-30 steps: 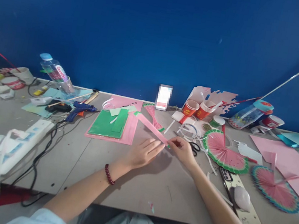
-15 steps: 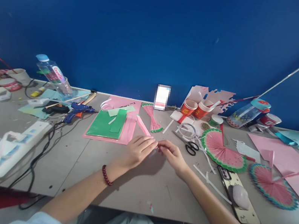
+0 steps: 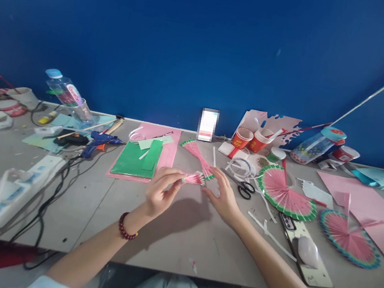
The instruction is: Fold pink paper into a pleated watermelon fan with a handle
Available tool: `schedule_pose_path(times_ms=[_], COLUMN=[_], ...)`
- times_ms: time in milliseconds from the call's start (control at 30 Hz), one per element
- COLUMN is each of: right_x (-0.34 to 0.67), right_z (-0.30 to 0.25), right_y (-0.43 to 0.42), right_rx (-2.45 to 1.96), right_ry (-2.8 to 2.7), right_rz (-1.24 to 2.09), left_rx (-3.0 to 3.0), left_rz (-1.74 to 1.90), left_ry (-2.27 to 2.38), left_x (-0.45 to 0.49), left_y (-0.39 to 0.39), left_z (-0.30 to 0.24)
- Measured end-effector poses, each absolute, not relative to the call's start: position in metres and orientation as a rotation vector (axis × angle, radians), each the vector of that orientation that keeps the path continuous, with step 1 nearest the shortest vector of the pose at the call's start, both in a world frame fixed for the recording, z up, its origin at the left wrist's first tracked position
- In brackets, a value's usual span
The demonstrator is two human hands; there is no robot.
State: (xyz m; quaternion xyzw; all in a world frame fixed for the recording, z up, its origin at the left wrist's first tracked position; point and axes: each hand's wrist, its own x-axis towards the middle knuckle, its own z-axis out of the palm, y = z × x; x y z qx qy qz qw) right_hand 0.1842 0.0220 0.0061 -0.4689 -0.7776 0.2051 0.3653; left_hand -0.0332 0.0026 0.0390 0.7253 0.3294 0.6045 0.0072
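My left hand is raised a little above the grey table and pinches one end of a small folded pink paper fan with a green edge. My right hand hovers just right of that fan, fingers spread and curved, its fingertips close to the fan's free end. Behind the hands lies another pleated pink piece on the table. A red bead bracelet circles my left wrist.
A green sheet on pink paper lies left of the hands. Black scissors, red paper cups, two watermelon paper fans, a phone, a glue gun, a bottle and a power strip crowd the table.
The long pink strip has been gathered into a short pleated fan. My left hand lifted it off the table and my right hand let go and opened beside it.
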Motion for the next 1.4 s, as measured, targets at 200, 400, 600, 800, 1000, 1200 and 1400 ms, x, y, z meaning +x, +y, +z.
schedule_pose_path(times_ms=[200,400,600,800,1000,1200,1400], right_x=[0.187,0.183,0.183,0.190,0.199,0.209,0.227], right_z=[0.003,0.006,0.009,0.007,0.007,0.010,0.019], right_y=[0.025,0.024,0.025,0.028,0.032,0.037,0.046], right_rx=[-1.091,-1.050,-1.199,-1.248,-1.248,-1.242,-1.162], right_ry=[-2.045,-1.979,-1.822,-1.704,-1.779,-1.900,-1.951], right_rz=[0.578,0.837,1.037,1.254,1.435,1.447,1.529], left_rx=[2.013,1.666,1.209,1.185,1.472,1.686,1.671], left_rz=[1.881,1.873,1.732,1.498,1.000,0.873,0.984], left_ry=[1.103,1.163,1.227,1.227,1.246,1.281,1.306], left_x=[-0.032,-0.031,-0.034,-0.045,-0.063,-0.070,-0.073], left_y=[0.000,0.007,0.018,0.035,0.040,0.043,0.048], left_z=[0.038,0.035,0.039,0.034,0.035,0.035,0.028])
